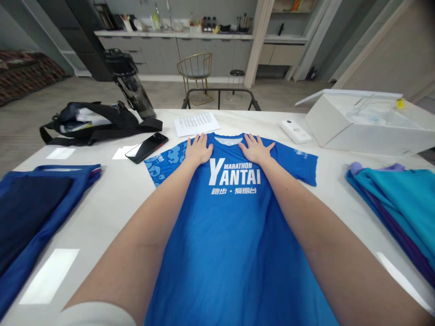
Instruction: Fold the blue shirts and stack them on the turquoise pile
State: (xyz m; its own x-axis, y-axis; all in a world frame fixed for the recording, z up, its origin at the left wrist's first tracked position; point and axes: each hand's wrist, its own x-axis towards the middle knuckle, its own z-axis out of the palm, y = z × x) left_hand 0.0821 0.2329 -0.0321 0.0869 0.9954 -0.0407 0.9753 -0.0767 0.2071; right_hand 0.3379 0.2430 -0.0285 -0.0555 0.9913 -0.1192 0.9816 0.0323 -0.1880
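A blue T-shirt with white "MARATHON YANTAI" lettering lies face up on the white table, its collar toward the far edge. My left hand rests flat on the shirt's left shoulder, fingers outstretched, just beside the collar. On the other shoulder lies my right hand, palm down with the fingers spread. Both sleeves stick out to the sides, the left one patterned in lighter blue. My forearms cover parts of the shirt's sides, and its lower hem is out of view.
Folded dark blue clothes lie at left, teal and purple clothes at right. Around the far side are a phone, black bag, bottle, paper sheet, white device and open white box.
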